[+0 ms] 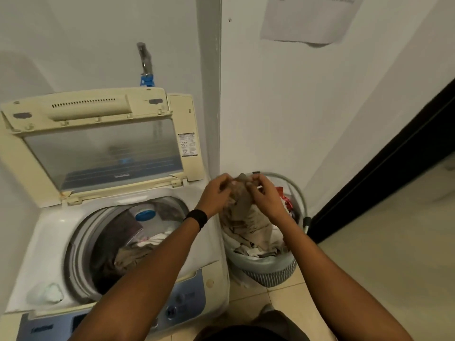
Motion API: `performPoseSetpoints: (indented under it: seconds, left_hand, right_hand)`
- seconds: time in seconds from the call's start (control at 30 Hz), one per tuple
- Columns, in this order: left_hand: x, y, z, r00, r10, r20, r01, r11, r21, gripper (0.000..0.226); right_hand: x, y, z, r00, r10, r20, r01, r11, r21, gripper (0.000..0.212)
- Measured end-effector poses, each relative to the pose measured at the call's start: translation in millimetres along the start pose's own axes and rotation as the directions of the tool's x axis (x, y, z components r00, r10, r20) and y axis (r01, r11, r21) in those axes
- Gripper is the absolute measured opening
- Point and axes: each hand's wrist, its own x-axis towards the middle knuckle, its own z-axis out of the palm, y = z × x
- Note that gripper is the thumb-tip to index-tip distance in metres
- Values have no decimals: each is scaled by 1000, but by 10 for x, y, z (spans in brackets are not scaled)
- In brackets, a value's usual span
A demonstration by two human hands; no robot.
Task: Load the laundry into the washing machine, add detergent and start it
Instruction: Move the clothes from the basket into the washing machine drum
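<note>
Beige crumpled garment (pixel 248 217) (above laundry basket (pixel 268 267)) | hands: left hand (pixel 216 191), right hand (pixel 264 196) both pinch its top.

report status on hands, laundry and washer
Left hand and right hand both grip a beige garment over the laundry basket. Washer lid up, drum part-loaded with clothes. Nothing seen blocking the drum opening.
</note>
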Motion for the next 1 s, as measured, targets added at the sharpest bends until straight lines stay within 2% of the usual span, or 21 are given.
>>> performPoseSetpoints:
  seconds: [0.1, 0.17, 0.23, 0.27, 0.3, 0.37, 0.43, 0.53, 0.67, 0.7, 0.77, 0.83, 0.87, 0.93, 1.0]
  left_hand:
    - [175, 352, -62, 979, 196, -47, -195, 980, 28, 15]
    - [294, 518, -66, 959, 261, -106, -257, 965, 53, 13]
    - [396, 651, -35, 936, 251, -246, -225, 966, 129, 16]
    - [420, 726, -18, 929, 214, -303, -189, 976, 109, 20]
    - [426, 798, -1, 935, 157, -317, -156, 987, 31, 25]
    - [412, 939, 37, 977, 71, -203, -105, 981, -161, 37]
    - [417, 1007, 54, 991, 88, -99, -107, 973, -203, 40]
    - [469, 1051, 21, 988, 150, -47, -157, 967, -199, 30]
    - [502, 1079, -43, 982, 179, -60, -188, 955, -231, 36]
    - [499, 1095, -65, 982, 178, -59, -187, 952, -243, 37]
    - [484, 1160, -120, 980, 196, -14, -192, 943, -273, 34]
    - [494, 1223, -227, 973, 230, -16, -224, 926, -303, 30]
    - [521, 1243, -291, 970, 239, -37, -238, 919, -315, 30]
    - [587, 1266, -417, 966, 251, -66, -259, 912, -319, 32]
    - [648, 1260, -509, 960, 256, -114, -278, 916, -289, 38]
  right_hand:
    - [55, -270, -146, 995, 6, -101, 15, 978, 207, 7]
    - [84, -444, -256, 991, 16, -134, 30, 940, 339, 8]
    - [89, -588, -345, 980, 20, -196, 60, 917, 395, 11]
    - [83, -651, -375, 971, 27, -236, 74, 910, 408, 12]
    - [72, -698, -392, 962, 38, -270, 83, 902, 424, 14]
    - [40, -771, -406, 957, 47, -285, 91, 888, 451, 15]
    - [25, -786, -403, 973, -3, -232, 101, 905, 412, 11]
    - [13, -814, -408, 980, -120, -162, 162, 945, 282, 28]
    - [13, -756, -398, 921, -163, -354, 238, 954, 181, 29]
    - [24, -706, -410, 920, -157, -359, 226, 961, 160, 35]
    - [67, -596, -456, 968, -154, -197, 180, 976, 122, 47]
    - [101, -509, -526, 992, -126, 16, 124, 986, 112, 33]
    - [102, -495, -561, 992, -108, 67, 100, 989, 111, 21]
    - [92, -499, -614, 989, -113, 100, 100, 988, 120, 9]
    - [104, -540, -664, 985, -169, 14, 167, 981, 95, 14]
